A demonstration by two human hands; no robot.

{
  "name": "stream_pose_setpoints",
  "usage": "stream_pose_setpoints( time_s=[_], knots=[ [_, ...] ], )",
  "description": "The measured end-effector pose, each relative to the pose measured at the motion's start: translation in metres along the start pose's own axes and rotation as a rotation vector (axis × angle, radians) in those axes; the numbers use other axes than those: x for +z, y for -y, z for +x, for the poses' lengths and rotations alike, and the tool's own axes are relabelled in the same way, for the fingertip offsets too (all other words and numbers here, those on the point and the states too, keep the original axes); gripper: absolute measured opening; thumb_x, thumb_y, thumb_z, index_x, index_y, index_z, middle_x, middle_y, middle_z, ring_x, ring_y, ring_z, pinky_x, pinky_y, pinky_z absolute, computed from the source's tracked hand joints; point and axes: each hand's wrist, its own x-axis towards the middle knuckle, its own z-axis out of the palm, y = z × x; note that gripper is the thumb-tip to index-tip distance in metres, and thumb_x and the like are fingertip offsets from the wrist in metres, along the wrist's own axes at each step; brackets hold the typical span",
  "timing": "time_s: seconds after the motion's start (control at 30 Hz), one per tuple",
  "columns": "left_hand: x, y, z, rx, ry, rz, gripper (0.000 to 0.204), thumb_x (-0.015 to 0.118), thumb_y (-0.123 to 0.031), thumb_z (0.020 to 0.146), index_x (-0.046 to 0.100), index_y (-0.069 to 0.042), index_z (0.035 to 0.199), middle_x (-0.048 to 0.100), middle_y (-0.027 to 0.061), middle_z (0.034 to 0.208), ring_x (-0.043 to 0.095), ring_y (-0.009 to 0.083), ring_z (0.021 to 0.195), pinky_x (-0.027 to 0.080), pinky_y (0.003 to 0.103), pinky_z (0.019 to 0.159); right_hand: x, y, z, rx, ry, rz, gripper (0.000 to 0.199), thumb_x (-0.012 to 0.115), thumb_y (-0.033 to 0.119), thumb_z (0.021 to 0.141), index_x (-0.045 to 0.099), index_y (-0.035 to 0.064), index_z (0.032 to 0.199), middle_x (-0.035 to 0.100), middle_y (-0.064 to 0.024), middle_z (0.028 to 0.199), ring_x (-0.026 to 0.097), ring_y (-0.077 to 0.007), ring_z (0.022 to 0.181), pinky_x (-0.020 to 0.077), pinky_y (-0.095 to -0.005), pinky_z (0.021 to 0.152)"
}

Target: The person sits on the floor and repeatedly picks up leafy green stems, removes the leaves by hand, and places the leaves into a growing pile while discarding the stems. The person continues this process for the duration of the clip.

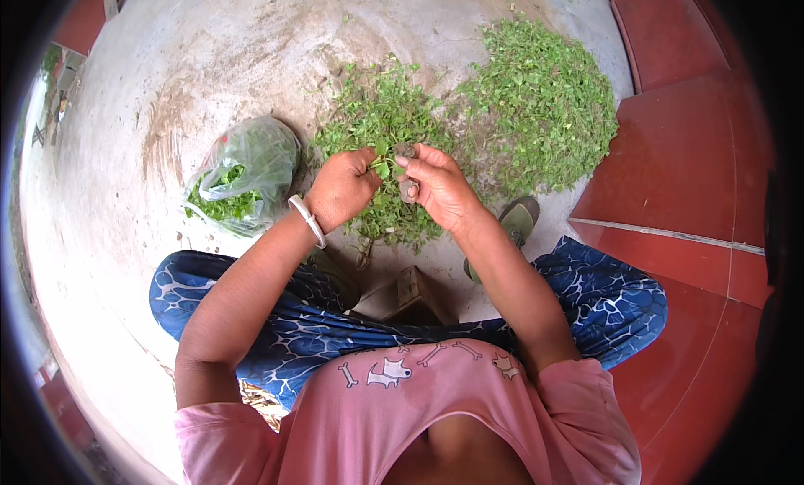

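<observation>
Spotter: Pale concrete floor [209,66] under you, marked with brown smears [163,121]. Your left hand [342,188] is pinched closed, thumb to fingers, apparently on a small leafy sprig [383,167] between your hands.

Operator: And the right?

Spotter: Your right hand [442,188] is just beside it, thumb and fingers curled close, some tips dark grey. You can't tell whether they have hold of the sprig.

Operator: Handling?

Spotter: Should be very light: soft leaves, thin stem, easily bruised or torn, perhaps slick if damp. Take it by the stem, fingertips only; spare the leaf blades.

Operator: Around the grip?

Spotter: Beneath and beyond your fingers, a loose heap of greens [368,108]. Left of the grip, a see-through plastic bag [276,141] with leaves [228,202] inside. Farther, beyond your right hand, a broader pile [544,100]; past that, red panels [670,150].
</observation>
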Motion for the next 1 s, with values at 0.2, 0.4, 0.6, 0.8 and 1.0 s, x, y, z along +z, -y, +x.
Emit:
stream_pose_setpoints(
  time_s=[0.2,0.4,0.6,0.8,1.0],
  knots=[
    [-0.001,-0.004,0.004,-0.281,0.025,-0.478,0.019,0.056,-0.006,0.080,0.059,0.004,0.096,0.057,0.0152,0.066,0.052,0.0187,0.059,0.044,0.032,0.059,-0.003,0.005,-0.003,-0.033,0.089,-0.109,0.010,0.060,0.017,0.086,0.057,0.0105,0.094,0.054,0.0040,0.077,0.049,-0.0042,0.066,0.0383,-0.0191,0.055],
    [-0.001,-0.003,-0.004,0.028,0.047,-0.057,0.021,0.057,-0.006,0.081,0.055,0.005,0.099,0.053,0.0174,0.063,0.055,0.0235,0.057,0.045,0.035,0.057,-0.004,0.011,-0.006,-0.022,0.074,-0.165,0.011,0.060,0.019,0.086,0.057,0.0104,0.093,0.055,0.0043,0.076,0.050,-0.0048,0.068,0.0386,-0.0199,0.056],
    [-0.001,-0.015,-0.007,0.146,0.032,0.196,0.022,0.054,-0.005,0.075,0.050,0.002,0.095,0.058,0.0254,0.077,0.057,0.0432,0.075,0.046,0.047,0.066,-0.012,0.010,-0.002,-0.019,0.047,-0.180,0.013,0.060,0.021,0.087,0.058,0.0098,0.092,0.056,0.0030,0.077,0.049,-0.0053,0.065,0.0397,-0.0198,0.056],
    [-0.013,-0.002,0.006,-0.196,-0.153,-0.209,0.030,0.055,-0.017,0.085,0.052,0.005,0.105,0.057,0.0202,0.070,0.056,0.0267,0.061,0.045,0.037,0.062,0.001,0.035,-0.009,-0.099,0.114,-0.264,0.017,0.061,0.022,0.087,0.057,0.0075,0.095,0.057,0.0017,0.079,0.052,-0.0061,0.070,0.0424,-0.0208,0.058],
    [-0.032,-0.003,0.012,-0.158,-0.235,-0.443,0.023,0.052,-0.016,0.091,0.055,0.003,0.104,0.060,0.0073,0.082,0.050,0.0118,0.073,0.042,0.027,0.069,-0.053,0.022,0.030,-0.281,-0.095,-1.146,0.030,0.056,0.016,0.087,0.054,0.0027,0.113,0.060,-0.0107,0.106,0.061,-0.0217,0.078,0.0505,-0.0348,0.069]
  ],
)
